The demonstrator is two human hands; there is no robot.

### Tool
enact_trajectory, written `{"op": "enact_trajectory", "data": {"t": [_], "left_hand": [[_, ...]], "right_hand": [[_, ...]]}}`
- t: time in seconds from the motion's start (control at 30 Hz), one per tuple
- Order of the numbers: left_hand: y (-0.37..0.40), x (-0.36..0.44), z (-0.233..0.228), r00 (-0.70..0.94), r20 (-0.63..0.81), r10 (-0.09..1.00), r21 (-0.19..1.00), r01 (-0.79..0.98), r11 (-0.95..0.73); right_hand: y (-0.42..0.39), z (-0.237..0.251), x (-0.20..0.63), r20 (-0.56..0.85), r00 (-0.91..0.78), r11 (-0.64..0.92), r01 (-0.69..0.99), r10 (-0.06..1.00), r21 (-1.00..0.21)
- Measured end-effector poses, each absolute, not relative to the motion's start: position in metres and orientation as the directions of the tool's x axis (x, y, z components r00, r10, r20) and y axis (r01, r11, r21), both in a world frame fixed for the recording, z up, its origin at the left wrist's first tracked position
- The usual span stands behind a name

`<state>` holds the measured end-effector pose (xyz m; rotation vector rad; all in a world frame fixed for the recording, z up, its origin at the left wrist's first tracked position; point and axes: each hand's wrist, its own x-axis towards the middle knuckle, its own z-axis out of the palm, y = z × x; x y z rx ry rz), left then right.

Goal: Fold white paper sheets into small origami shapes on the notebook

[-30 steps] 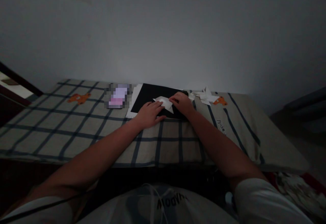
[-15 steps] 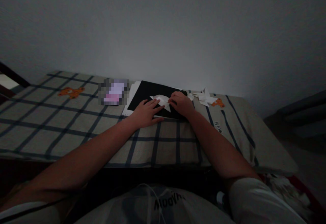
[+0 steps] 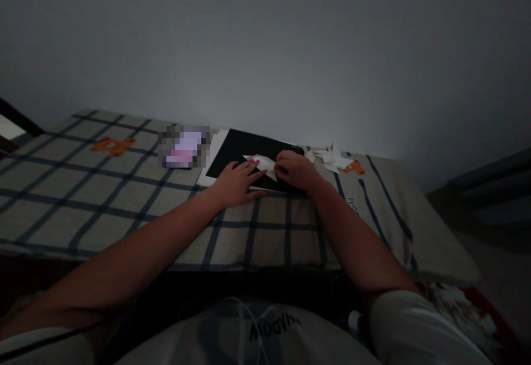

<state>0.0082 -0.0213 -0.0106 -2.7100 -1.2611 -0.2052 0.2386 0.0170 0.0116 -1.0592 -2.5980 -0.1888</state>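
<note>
A small piece of folded white paper (image 3: 265,163) lies on a flat black sheet or board (image 3: 236,146). My left hand (image 3: 238,183) rests with its fingers spread, the fingertips pressing on the paper's left part. At the paper's right end, my right hand (image 3: 296,169) has its fingers curled and pinched on the edge. Part of the paper is hidden beneath the fingers. Just right of my right hand sit several folded white paper pieces (image 3: 333,158) with pointed tips.
White sheets (image 3: 209,172) stick out under the black board's left side. A phone (image 3: 185,148), blurred out, lies further left. The checked tablecloth (image 3: 136,188) bears orange bear prints. A grey wall (image 3: 265,50) rises behind the table.
My right hand's fingers have curled in a little more at the paper's right end. My left hand stays on the paper. The whole view has shifted slightly.
</note>
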Motion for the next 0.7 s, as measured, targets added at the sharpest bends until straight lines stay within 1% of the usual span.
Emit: {"op": "enact_trajectory", "data": {"t": [0.17, 0.33, 0.57, 0.7], "left_hand": [[-0.02, 0.008, -0.011, 0.645, 0.185, 0.741, -0.082, 0.762, -0.643], [-0.02, 0.008, -0.012, 0.657, 0.199, 0.727, -0.076, 0.75, -0.657], [-0.02, 0.008, -0.012, 0.658, 0.206, 0.724, -0.064, 0.747, -0.661], [-0.02, 0.008, -0.012, 0.656, 0.206, 0.726, -0.066, 0.75, -0.658]], "right_hand": [[0.021, 0.005, 0.24, 0.401, -0.603, 0.652, 0.758, 0.689, 0.018], [0.029, -0.005, 0.242, 0.432, -0.519, 0.582, 0.813, 0.737, -0.015], [0.035, -0.008, 0.244, 0.411, -0.508, 0.577, 0.815, 0.757, -0.056], [0.03, -0.002, 0.242, 0.403, -0.55, 0.609, 0.792, 0.732, -0.026]]}}
